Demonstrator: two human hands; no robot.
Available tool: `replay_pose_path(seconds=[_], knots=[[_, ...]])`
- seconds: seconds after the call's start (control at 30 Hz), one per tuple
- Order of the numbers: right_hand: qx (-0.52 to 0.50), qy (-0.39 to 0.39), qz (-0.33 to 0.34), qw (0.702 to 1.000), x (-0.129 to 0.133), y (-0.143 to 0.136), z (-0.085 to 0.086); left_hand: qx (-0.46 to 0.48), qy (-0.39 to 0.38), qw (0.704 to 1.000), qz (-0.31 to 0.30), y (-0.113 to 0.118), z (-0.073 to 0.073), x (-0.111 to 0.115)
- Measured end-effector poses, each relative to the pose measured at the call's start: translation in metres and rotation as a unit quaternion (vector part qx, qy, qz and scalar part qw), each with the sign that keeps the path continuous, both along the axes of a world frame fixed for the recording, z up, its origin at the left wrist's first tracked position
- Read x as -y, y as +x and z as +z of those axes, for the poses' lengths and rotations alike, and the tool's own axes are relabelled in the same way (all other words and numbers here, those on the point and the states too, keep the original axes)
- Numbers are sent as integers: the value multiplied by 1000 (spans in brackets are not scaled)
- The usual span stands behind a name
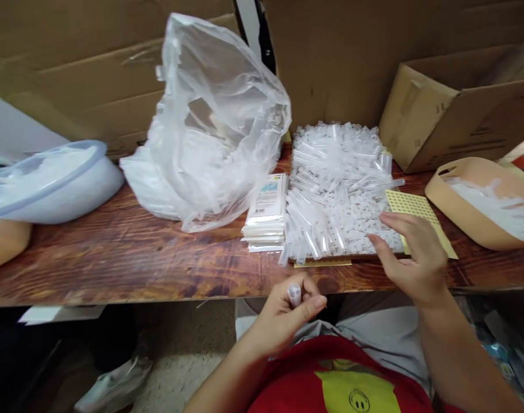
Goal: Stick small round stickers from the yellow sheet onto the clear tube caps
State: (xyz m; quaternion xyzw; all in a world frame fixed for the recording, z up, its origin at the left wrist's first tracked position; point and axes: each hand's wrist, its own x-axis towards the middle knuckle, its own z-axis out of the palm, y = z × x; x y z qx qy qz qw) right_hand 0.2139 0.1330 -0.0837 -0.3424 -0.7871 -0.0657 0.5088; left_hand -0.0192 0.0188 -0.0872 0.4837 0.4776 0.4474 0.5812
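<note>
- Red top [283, 381], plain weave not readable.
- Yellow patch [335, 393] on its front, black line-drawn smiley [359, 400] inside.
- Pale grey trousers [382, 321], wearer's 12 o'clock from the top.
- Left hand [283, 315], right hand [421, 252]: bare, forearms too.

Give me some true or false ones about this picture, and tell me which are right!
1. The left hand is holding a clear plastic tube. True.
2. The right hand is squeezed into a fist. False: its thumb and fingers are apart.
3. The stack of packets is between the big plastic bag and the pile of tubes. True.
4. The light blue basin is at the right end of the table. False: it is over on the left.
5. The sheet of dot stickers is red. False: it is yellow.
6. A smiley face is drawn on the yellow patch. True.
</note>
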Motion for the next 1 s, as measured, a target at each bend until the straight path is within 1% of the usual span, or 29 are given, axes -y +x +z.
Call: replay_pose_path(seconds=[0.1, 0.17, 0.27, 0.33, 0.4, 0.47, 0.53, 0.6, 0.67, 0.7, 0.8, 1.0], knots=[[26, 9, -81, 996, 14, 48, -9, -31, -8, 997, -75, 19, -4, -3], [72, -6, -133, 988, 20, 73, -19, -51, 7, 992, -112, 34, -4, -10], [155, -30, -210, 965, 18, 93, -35, -93, 39, 985, -139, 60, 4, -27], [183, -12, -229, 956, 12, 96, -44, -106, 59, 983, -138, 78, 11, -41], [175, 39, -230, 957, 8, 95, -48, -110, 71, 984, -123, 93, 17, -52], [147, 97, -220, 960, 10, 95, -49, -104, 62, 987, -101, 106, 18, -60], [128, 143, -200, 961, 17, 95, -47, -78, 36, 994, -67, 115, 15, -65], [127, 170, -174, 962, 27, 97, -45, -32, 8, 999, -20, 122, 9, -68], [131, 181, -159, 962, 36, 100, -42, 17, -13, 1000, 21, 127, 4, -70], [131, 185, -153, 962, 40, 102, -41, 38, -24, 998, 32, 129, 3, -72], [128, 198, -128, 963, 47, 107, -37, 80, -47, 995, 42, 133, 4, -76], [134, 196, -89, 967, 51, 112, -32, 101, -42, 992, 60, 131, 11, -81]])
